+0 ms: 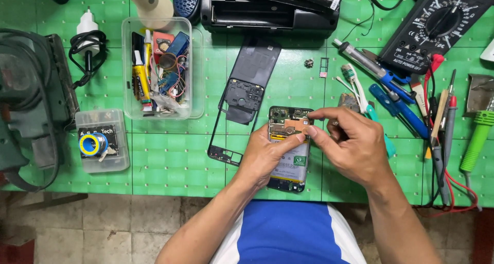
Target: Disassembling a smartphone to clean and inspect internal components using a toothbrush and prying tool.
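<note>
An opened smartphone [291, 140] lies face down on the green mat [170, 161], its circuit board and battery exposed. My left hand [265, 156] grips the phone's left side, thumb resting near a copper-coloured shield. My right hand [350, 143] pinches at the upper right of the board with thumb and forefinger; whatever small part sits between the fingertips is too small to make out. The phone's dark back cover [253, 66] and its thin frame [226, 135] lie just left of the phone.
A clear tub [193, 68] of glue tubes and wires stands at the left, a small box [102, 140] with a tape roll beside it. Screwdrivers, a toothbrush and tweezers [386, 84] lie right, near a black multimeter [437, 24] with red leads. A tiny screw [309, 63] and SIM tray [323, 67] lie above.
</note>
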